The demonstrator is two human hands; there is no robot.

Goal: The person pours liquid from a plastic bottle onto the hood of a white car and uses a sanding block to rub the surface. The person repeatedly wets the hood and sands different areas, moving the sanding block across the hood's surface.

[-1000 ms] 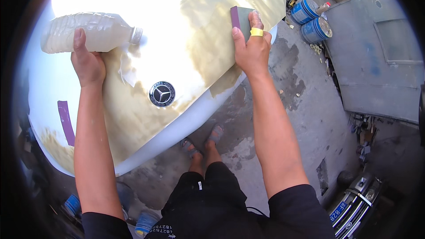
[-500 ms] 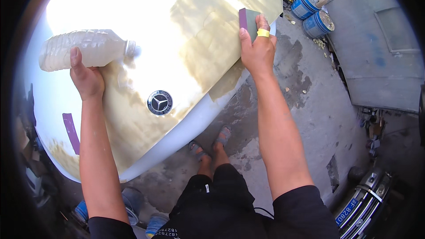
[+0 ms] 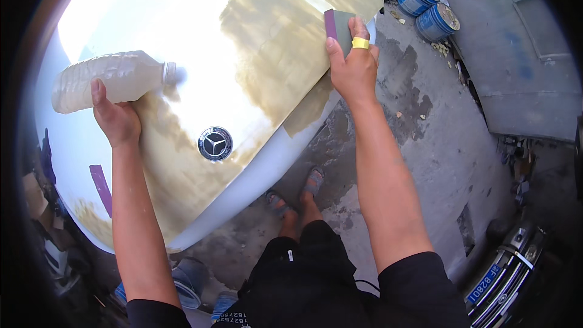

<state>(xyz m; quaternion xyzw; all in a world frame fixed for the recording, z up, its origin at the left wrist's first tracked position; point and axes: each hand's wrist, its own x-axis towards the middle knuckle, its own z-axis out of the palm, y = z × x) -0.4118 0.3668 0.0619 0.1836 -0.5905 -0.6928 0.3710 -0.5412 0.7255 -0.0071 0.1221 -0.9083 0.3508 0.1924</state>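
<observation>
Two hands grip: left hand (image 3: 115, 118) one plastic bottle (image 3: 112, 79), right hand (image 3: 353, 67) one sanding block (image 3: 339, 24); two blue cans (image 3: 427, 9) nearby.

- Stained, cracked grey concrete floor (image 3: 449, 164), bright with sunlight.
- Two round blue tins (image 3: 428, 9) stand just beside each other at the top right.
- A large grey metal panel (image 3: 522, 54) lies near them.
- Chrome car grille (image 3: 516, 261), lower right.

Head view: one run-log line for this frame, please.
left hand: holds plastic bottle, neck over car hood | right hand: presses sanding block on hood's wet tan patch | tins on ground
</observation>
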